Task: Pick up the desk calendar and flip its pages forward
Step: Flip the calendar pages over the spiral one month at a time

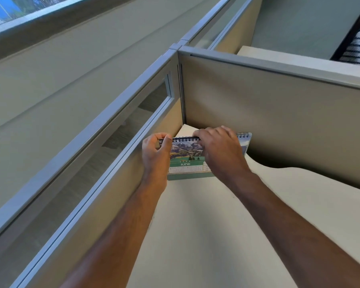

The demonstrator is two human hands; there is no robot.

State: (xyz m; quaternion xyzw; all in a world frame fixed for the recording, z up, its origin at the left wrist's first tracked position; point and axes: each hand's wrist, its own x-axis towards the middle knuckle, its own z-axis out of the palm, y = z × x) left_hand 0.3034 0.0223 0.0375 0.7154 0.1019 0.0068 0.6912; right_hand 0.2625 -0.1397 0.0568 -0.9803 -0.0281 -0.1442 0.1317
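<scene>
Head view, the only one you've got: the desk calendar (186, 161) is standing tent-style on the surface (206, 225), tucked into the far corner where the two cubicle partitions (268, 113) meet. The page showing reads JUNE under a mountain photo. Your left hand (155, 154) is pinched on the left end of the spiral binding, thumb in front, fingers curled behind. Your right hand (218, 150) is draped over the top edge with the fingers closed down around the binding; I can't tell if it has one page or just the whole top.

Handling-wise, I'd guess it's light card and paper: stiff enough in the base, floppy in the pages, and the wire coil can snag or tear holes if you yank. Hold it by the card frame at one end and peel a single sheet from the top edge with the other hand.

The surface is pale, smooth and bare around the calendar, so there's plenty of room toward you. The corner itself is tight, though. The partitions sit close behind it and to its left, with a glass strip (104, 142) along the left one.
</scene>
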